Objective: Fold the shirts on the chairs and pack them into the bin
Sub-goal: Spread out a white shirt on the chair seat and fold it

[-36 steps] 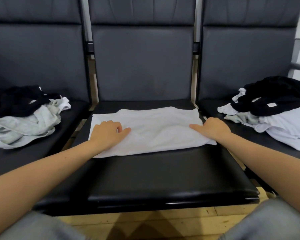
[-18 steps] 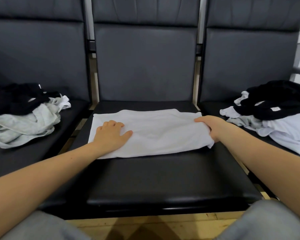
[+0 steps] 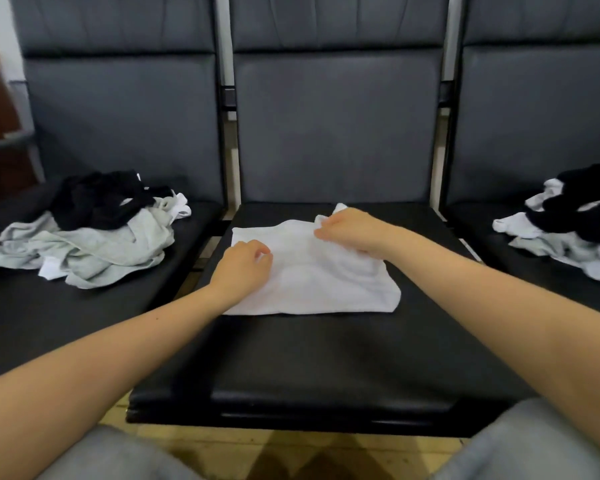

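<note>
A white shirt point(image 3: 326, 285) lies partly folded on the middle chair seat point(image 3: 326, 358). My right hand point(image 3: 354, 230) pinches the shirt's right end, lifted and carried over toward the left above the rest of the cloth. My left hand point(image 3: 245, 268) rests on the shirt's left part with its fingers curled loosely, pressing the cloth down. No bin is in view.
On the left chair seat point(image 3: 49, 306) lies a heap of grey, white and black shirts point(image 3: 90, 237). Another heap of black and white shirts point(image 3: 575, 223) sits on the right chair. Chair backs rise behind. My knees show at the bottom over a wooden floor point(image 3: 257, 445).
My right hand has gripped the shirt's right end, lifted it and carried it leftward over the middle. My left hand's fingers have curled a little. The view shifted right.
</note>
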